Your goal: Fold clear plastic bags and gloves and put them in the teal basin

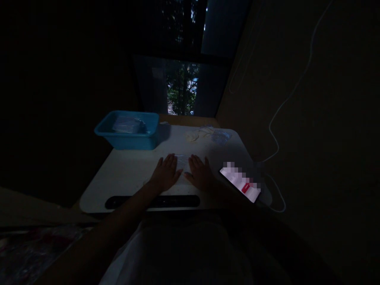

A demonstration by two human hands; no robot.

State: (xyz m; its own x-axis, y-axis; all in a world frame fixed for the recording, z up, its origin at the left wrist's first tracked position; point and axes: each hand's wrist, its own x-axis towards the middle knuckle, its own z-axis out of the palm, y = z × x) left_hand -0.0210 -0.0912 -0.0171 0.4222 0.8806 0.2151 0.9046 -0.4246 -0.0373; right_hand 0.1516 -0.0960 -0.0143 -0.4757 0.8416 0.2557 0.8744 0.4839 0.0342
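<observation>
My left hand (pixel 166 172) lies flat on the white table (pixel 130 170), fingers stretched out and thumb pointing inward. My right hand (pixel 199 172) mirrors it, flat with the fingers extended. Between them, partly under the fingers, is a clear plastic sheet or bag (pixel 182 161) lying flat on the tabletop. Both hands touch its edges. In this dim light I cannot tell whether anything is inside the plastic.
A blue plastic basin (pixel 133 141) holding plastic-wrapped packs (pixel 127 124) stands at the back left. Pale round pieces (pixel 192 136) and crumpled clear plastic (pixel 221 136) lie at the back. A lit phone (pixel 237 182) rests at the right, near a white cable (pixel 278 146).
</observation>
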